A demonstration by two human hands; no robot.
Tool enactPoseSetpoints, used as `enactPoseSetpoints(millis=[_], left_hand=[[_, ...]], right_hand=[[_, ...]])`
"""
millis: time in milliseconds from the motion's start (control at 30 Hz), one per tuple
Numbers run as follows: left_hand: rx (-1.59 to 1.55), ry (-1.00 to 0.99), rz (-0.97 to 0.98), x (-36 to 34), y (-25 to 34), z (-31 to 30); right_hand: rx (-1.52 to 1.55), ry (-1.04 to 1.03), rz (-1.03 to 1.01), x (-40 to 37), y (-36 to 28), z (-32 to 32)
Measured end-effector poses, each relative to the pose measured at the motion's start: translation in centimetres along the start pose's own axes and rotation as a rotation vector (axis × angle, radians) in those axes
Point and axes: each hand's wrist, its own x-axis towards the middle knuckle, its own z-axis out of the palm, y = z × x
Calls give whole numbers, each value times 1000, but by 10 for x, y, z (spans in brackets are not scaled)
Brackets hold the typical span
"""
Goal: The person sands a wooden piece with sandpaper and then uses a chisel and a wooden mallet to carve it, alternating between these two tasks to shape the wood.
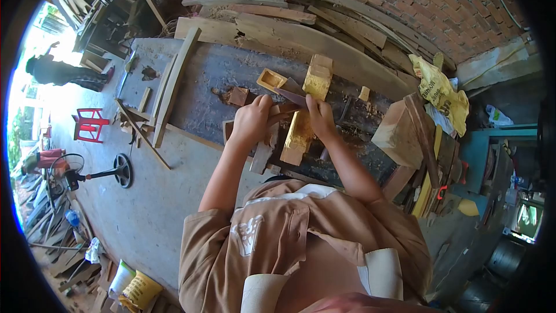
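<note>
My left hand (253, 120) is closed around a brown curved wooden piece (282, 110) that stretches toward my other hand. My right hand (320, 117) pinches the near end of a dark, flat, pointed, blade-like piece (292, 97), which lies over the wooden piece in this view. Beyond the hands stands a yellowish wood block (318, 77), with a small hollowed wooden box (270, 81) to its left. A longer yellow-faced block (297, 138) sits on the near side, between my forearms. All of this is over a dark, worn workbench (211, 69).
A reddish wood chunk (236, 96) lies left of the hands. Long planks (176, 87) cross the bench's left end. A big wood block (397, 133) stands at right, near a yellow sack (443, 95). Boards (278, 37) lean along the brick wall. A person (69, 69) stands far left.
</note>
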Motion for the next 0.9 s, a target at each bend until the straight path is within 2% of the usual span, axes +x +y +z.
enactPoseSetpoints(millis=[100,133,200,233,300,333,433,500,567,633,700,733,767,833,867,900], left_hand=[[-1,-59,40,-3,2,-5],[-5,-50,34,-4,4,-3],[-10,-10,179,-6,6,1],[-8,1,174,-4,7,1],[-39,56,95,-1,11,2],[8,28,40,1,8,1],[37,-9,105,3,9,-4],[32,-19,142,0,8,-5],[25,-32,168,-3,9,-1],[39,-30,195,-4,14,6],[20,-18,166,0,14,2],[39,-14,112,1,12,1],[58,-13,58,1,11,1],[62,-6,72,-2,11,-1],[36,-20,57,-5,7,1],[11,-33,40,-7,4,1]], right_hand=[[-3,68,71,-2,48,-11],[-162,52,144,2,74,-22],[-443,-41,262,11,81,-32],[-518,13,137,11,75,-24],[-224,-30,125,11,47,-16],[-39,-3,58,4,4,-11],[89,3,42,-7,-3,-7],[-22,-19,107,4,59,-13],[-345,40,165,9,102,-19],[-379,18,135,13,78,-17],[-168,-52,138,13,32,-7],[42,-16,62,5,-5,-4],[43,-16,68,-1,-6,-4],[120,30,101,-10,-8,-4],[-11,36,155,-11,11,-5],[-10,34,153,-9,38,-9]])
